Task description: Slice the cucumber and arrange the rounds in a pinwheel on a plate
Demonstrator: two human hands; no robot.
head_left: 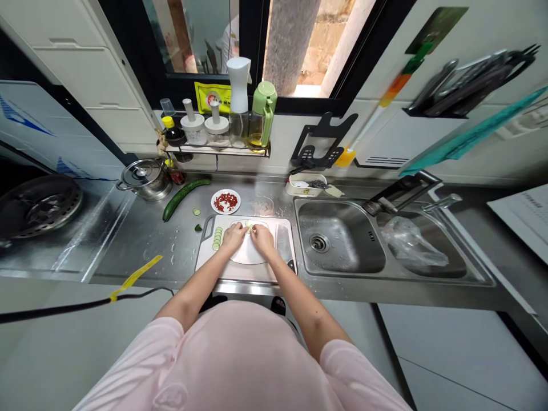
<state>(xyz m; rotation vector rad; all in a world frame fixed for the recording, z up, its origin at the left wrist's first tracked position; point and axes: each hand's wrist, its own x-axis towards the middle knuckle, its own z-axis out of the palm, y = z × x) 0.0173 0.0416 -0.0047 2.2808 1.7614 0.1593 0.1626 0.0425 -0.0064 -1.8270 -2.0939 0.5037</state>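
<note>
My left hand (233,238) and my right hand (262,238) meet over the far part of a white plate (249,254). Their fingertips are pinched together on thin, pale green cucumber slices (248,226); the fingers partly hide these. Under the plate lies a white cutting board (226,273) with a grey handle. A row of overlapping cucumber slices (217,238) rests on the board, left of my left hand. To the right of my right hand, a cleaver (283,242) lies flat on the board, its dark handle toward me.
Beyond the board stand a small plate of chopped red pieces (226,201), a whole cucumber (184,198) and a lidded steel pot (145,178). A double sink (342,260) with a plastic bag (413,242) is on the right. Bottles line the rack (214,150) under the window.
</note>
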